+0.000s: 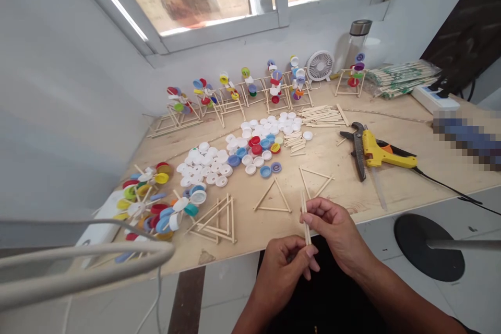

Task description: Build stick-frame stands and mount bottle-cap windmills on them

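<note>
Wooden sticks [303, 203], held side by side and almost upright, are between my two hands at the table's front edge. My right hand [331, 222] pinches them around the middle with thumb and fingertips. Lower down, the thumb and fingers of my left hand [287, 261] close on their bottom end. Just beyond lies a stick triangle [313, 183] whose corner at the near side looks unjoined or hidden by my hand. Left of it rests a closed stick triangle [273, 209]. Several more stick triangles [217, 229] overlap farther left.
White bottle caps [205, 164] and coloured caps [256, 148] spread mid-table. Loose sticks [323, 116] lie behind. A yellow glue gun [378, 148] and pliers-like black tool [358, 148] sit right. Cap wheels [172, 214] pile left; wheels on stick frames [235, 96] line the wall.
</note>
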Motion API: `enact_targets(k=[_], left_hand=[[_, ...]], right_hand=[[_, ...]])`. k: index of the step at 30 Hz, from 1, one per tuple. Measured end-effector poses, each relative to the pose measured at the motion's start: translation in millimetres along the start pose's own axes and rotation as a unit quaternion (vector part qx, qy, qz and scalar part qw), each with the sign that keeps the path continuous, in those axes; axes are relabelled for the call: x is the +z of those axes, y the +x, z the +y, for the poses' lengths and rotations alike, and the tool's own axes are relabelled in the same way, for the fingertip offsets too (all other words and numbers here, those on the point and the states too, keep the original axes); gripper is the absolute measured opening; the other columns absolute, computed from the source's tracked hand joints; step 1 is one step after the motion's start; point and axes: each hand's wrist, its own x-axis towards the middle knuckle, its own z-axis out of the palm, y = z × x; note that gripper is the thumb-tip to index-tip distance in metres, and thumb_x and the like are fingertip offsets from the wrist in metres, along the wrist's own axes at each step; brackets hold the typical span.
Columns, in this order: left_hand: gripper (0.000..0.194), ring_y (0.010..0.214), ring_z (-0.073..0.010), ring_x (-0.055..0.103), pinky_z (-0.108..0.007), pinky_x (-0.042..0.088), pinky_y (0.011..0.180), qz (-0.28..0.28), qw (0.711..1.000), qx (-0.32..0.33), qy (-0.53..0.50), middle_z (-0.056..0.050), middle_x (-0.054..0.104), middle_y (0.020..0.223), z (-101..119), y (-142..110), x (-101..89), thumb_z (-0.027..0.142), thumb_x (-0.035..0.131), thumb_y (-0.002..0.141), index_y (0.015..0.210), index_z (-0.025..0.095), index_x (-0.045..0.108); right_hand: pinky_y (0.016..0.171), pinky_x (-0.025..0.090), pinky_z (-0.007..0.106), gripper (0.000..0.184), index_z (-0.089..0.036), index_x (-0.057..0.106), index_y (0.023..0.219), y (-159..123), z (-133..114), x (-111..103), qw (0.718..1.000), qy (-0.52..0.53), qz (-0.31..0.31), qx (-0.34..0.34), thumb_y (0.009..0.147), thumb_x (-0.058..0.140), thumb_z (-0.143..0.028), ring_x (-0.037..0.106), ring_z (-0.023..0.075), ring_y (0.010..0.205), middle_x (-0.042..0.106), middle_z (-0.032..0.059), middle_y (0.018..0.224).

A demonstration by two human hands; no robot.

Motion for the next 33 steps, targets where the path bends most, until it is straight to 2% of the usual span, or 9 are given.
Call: enact_targets(k=[4,9,13,19,23,33], left_hand=[[0.026,0.049,-0.0097,0.051,-0.020,0.036,0.046,0.005,1.000,-0.001,-0.004,-0.005,0.066,0.061,-1.6,-0.5,0.9,0.037,0.062,0.078,0.070,0.012,0.067],[0.037,0.053,-0.0113,0.055,-0.021,0.040,0.049,0.001,0.999,0.008,-0.046,-0.007,0.069,0.068,-3.8,1.1,-0.6,0.043,0.062,0.079,0.096,0.011,0.068],[0.041,0.056,-0.0128,0.057,-0.023,0.043,0.050,0.013,0.996,0.023,-0.083,-0.010,0.070,0.071,-3.2,4.9,-1.6,0.049,0.059,0.081,0.091,0.010,0.068],[0.036,0.055,-0.0122,0.058,-0.022,0.045,0.051,0.013,0.996,0.031,-0.086,-0.010,0.070,0.073,-0.1,12.8,0.3,0.046,0.058,0.082,0.077,0.011,0.066],[0.036,0.053,-0.0115,0.057,-0.022,0.044,0.049,0.015,0.996,0.029,-0.080,-0.009,0.070,0.071,1.2,16.5,2.8,0.046,0.059,0.080,0.075,0.011,0.066],[0.029,0.052,-0.0107,0.056,-0.020,0.041,0.047,0.018,0.996,0.012,-0.086,-0.006,0.068,0.067,1.1,19.5,4.0,0.041,0.066,0.075,0.076,0.012,0.065]], right_hand=[[0.064,0.043,0.022,0.026,-0.020,0.063,0.080,-2.6,-0.2,1.0,1.000,0.001,0.008,-0.003,0.065,0.078,-0.036,0.051,0.0114,0.069,0.059,-0.0012,0.072],[0.059,0.042,0.022,0.028,-0.020,0.063,0.079,-3.6,-1.8,0.3,1.000,0.006,0.009,-0.001,0.066,0.076,-0.040,0.051,0.0112,0.066,0.059,-0.0010,0.072],[0.062,0.043,0.022,0.028,-0.019,0.063,0.078,-2.4,-3.6,-0.3,0.999,0.015,0.027,-0.015,0.064,0.078,-0.038,0.052,0.0100,0.065,0.059,-0.0025,0.071],[0.059,0.042,0.020,0.029,-0.019,0.062,0.079,-2.1,-5.4,0.0,0.999,0.032,0.034,-0.018,0.064,0.079,-0.036,0.050,0.0077,0.061,0.059,-0.0041,0.069],[0.052,0.040,0.021,0.029,-0.019,0.060,0.078,-2.4,-4.8,-1.2,0.999,0.030,0.026,-0.010,0.065,0.077,-0.038,0.048,0.0073,0.054,0.056,-0.0052,0.065],[0.053,0.042,0.021,0.028,-0.020,0.059,0.082,-0.5,0.0,-1.7,0.999,0.006,0.046,-0.021,0.067,0.076,-0.038,0.049,0.0094,0.059,0.055,-0.0030,0.067]])
